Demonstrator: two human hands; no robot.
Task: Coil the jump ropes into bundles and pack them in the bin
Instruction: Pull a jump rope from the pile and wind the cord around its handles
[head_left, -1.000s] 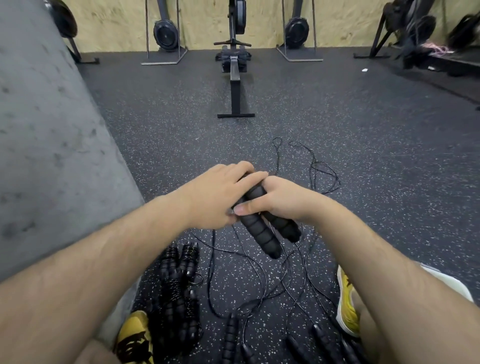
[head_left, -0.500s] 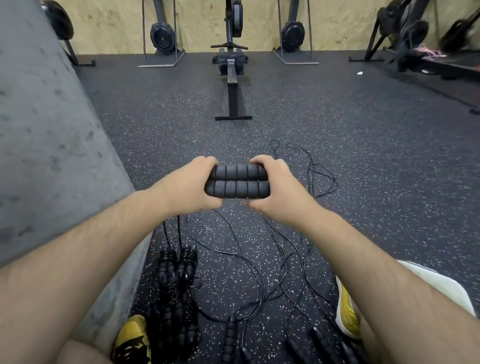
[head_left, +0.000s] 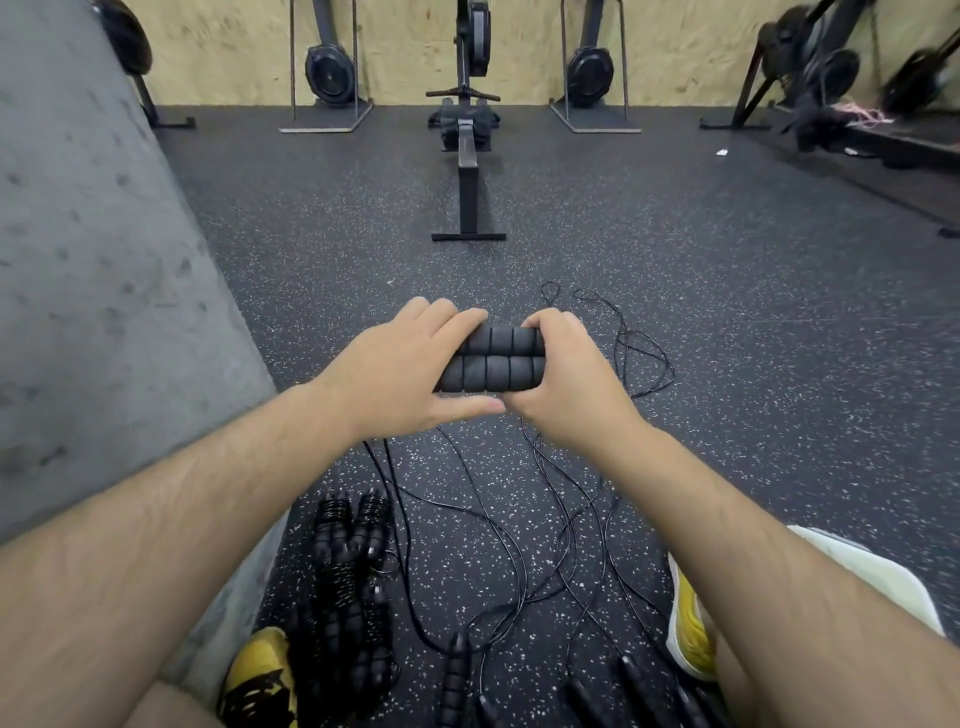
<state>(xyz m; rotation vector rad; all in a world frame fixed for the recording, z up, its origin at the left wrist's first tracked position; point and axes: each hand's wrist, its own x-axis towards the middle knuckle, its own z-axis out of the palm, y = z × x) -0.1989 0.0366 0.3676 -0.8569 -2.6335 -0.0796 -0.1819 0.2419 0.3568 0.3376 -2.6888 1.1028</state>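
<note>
L hand & R hand hold the 2 handles side by side, level, in mid-air over the floor. L fingers lie close together over the left end, thumb under. R fingers curl round the right end, and the thumbs nearly meet below. The cord trails down from the handles into a loose tangle w/ other ropes' cords.

Step, as I judge it: squaring up the handles before coiling. To do it well:
- Get the ends flush.
- Pass both to one hand & pinch firm so they don't slide apart.
- Pull the cord clear of its neighbours first, else it drags them.
- Free hand lays the cord in even loops.

Done bundles lie by the left shoe. White thing at right may be the bin; can't tell.
</note>
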